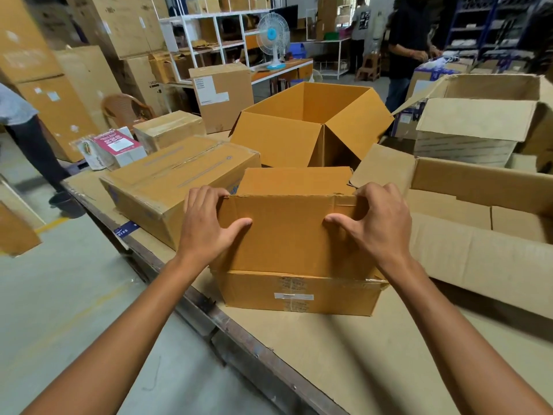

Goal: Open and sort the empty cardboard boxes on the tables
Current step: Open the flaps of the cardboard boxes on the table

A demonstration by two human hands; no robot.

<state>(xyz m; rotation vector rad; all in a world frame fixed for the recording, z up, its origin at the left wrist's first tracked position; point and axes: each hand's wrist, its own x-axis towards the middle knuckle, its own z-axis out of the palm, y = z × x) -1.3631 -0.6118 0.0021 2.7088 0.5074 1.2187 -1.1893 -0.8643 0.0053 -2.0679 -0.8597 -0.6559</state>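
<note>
The fingers of the left hand (pixel 209 226) curl over the top edge of the raised near flap (pixel 287 235), with the thumb pressed flat on its near face. The right hand (pixel 383 226) mirrors this at the other corner, fingers hooked over the edge and thumb pointing inward. Both hands are clamped on the flap, one at its 9 o'clock end and one at its 3 o'clock end.

The flap stands almost upright on the small brown box (pixel 299 292), which sits on the cardboard-covered table (pixel 344 354) close to the near edge. Its inside is hidden behind the flap.

From this box, a closed taped box (pixel 179 175) lies just beside at 10 o'clock. A large open box (pixel 308 124) stands at 12 o'clock, and a pale box (pixel 478 229) lies open on its side at 3 o'clock.

The step in hand looks like opening the small box. The next move likely calls for folding the flap outward and down toward the person. The pull should be even on both corners, since a light, empty box may slide or tip. Then the box can go with the opened ones.
</note>
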